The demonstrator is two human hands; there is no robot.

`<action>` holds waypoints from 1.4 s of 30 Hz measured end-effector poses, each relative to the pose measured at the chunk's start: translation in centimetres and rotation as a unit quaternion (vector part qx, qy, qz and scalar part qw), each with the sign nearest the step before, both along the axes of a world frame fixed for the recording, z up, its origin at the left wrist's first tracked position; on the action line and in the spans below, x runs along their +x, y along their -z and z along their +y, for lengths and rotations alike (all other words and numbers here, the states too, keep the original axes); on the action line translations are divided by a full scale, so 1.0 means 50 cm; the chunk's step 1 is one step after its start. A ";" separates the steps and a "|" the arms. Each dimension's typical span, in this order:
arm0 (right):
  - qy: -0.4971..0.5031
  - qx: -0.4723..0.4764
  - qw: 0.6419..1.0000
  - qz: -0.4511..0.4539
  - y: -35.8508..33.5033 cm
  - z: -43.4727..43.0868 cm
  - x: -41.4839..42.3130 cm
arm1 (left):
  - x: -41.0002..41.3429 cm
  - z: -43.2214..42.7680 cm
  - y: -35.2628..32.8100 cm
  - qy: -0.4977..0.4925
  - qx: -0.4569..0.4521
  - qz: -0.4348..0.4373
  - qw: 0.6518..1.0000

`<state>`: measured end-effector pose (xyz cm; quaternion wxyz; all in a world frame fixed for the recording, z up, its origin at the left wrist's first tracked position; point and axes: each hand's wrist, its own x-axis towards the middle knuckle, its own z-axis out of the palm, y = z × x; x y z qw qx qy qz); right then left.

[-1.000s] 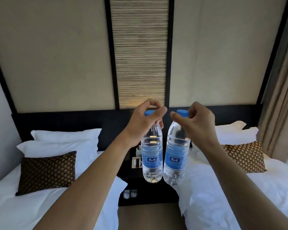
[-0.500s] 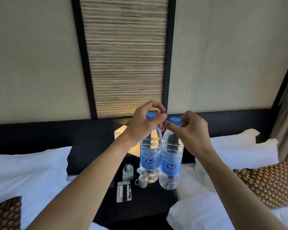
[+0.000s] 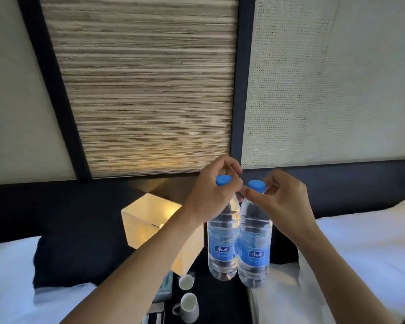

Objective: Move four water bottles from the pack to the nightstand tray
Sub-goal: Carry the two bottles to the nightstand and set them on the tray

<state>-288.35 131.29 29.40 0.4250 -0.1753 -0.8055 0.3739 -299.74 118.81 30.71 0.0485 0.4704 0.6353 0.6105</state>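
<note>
Two clear water bottles with blue caps and blue labels hang side by side in the air above the dark nightstand (image 3: 220,300). My left hand (image 3: 215,192) pinches the neck of the left bottle (image 3: 222,244) just under its cap. My right hand (image 3: 283,199) grips the right bottle (image 3: 255,251) at its cap in the same way. The two bottles touch along their sides. Their bases hover over the nightstand's rear right part. A tray and the bottle pack are not visible.
A glowing cube lamp (image 3: 147,220) stands on the nightstand's back left. Two white cups (image 3: 186,282) sit near the front, with small items beside them. White bedding lies left (image 3: 9,277) and right (image 3: 360,253). A dark headboard (image 3: 56,206) runs behind.
The view has moved closer to the nightstand and both hands have carried the bottles forward over it. The grips on the bottle necks are unchanged.
</note>
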 end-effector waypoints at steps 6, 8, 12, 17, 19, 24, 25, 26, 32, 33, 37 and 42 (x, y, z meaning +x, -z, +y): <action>-0.001 -0.004 1.000 0.011 0.278 0.177 -0.112 | -0.105 0.179 0.271 0.028 0.026 -0.006 0.999; 0.001 0.002 1.000 0.020 0.396 0.215 -0.138 | -0.130 0.218 0.391 0.029 0.044 0.015 0.999; 0.011 0.026 0.999 0.036 0.656 0.274 -0.182 | -0.161 0.274 0.654 0.018 0.051 0.061 0.997; -0.008 0.016 0.999 0.037 0.948 0.323 -0.258 | -0.230 0.319 0.950 -0.003 0.047 0.096 0.994; -0.005 0.018 0.999 0.033 1.038 0.332 -0.298 | -0.267 0.328 1.041 -0.023 0.042 0.099 0.994; 0.009 0.020 0.999 0.025 1.185 0.338 -0.402 | -0.368 0.338 1.188 -0.056 0.020 0.121 0.991; 0.011 0.022 1.000 0.019 1.202 0.338 -0.422 | -0.388 0.339 1.206 -0.063 0.019 0.125 0.990; 0.011 0.021 1.000 0.015 1.217 0.338 -0.441 | -0.406 0.340 1.220 -0.071 0.018 0.129 0.989; 0.012 0.018 1.000 -0.005 1.263 0.346 -0.530 | -0.499 0.348 1.272 -0.105 0.008 0.150 0.983; 0.011 0.017 1.000 -0.006 1.269 0.346 -0.541 | -0.510 0.351 1.280 -0.107 0.006 0.151 0.983; 0.020 0.009 1.000 -0.001 1.285 0.352 -0.579 | -0.548 0.360 1.304 -0.107 0.013 0.147 0.983; 0.037 0.020 0.999 0.011 1.294 0.367 -0.605 | -0.584 0.371 1.313 -0.099 0.023 0.155 0.983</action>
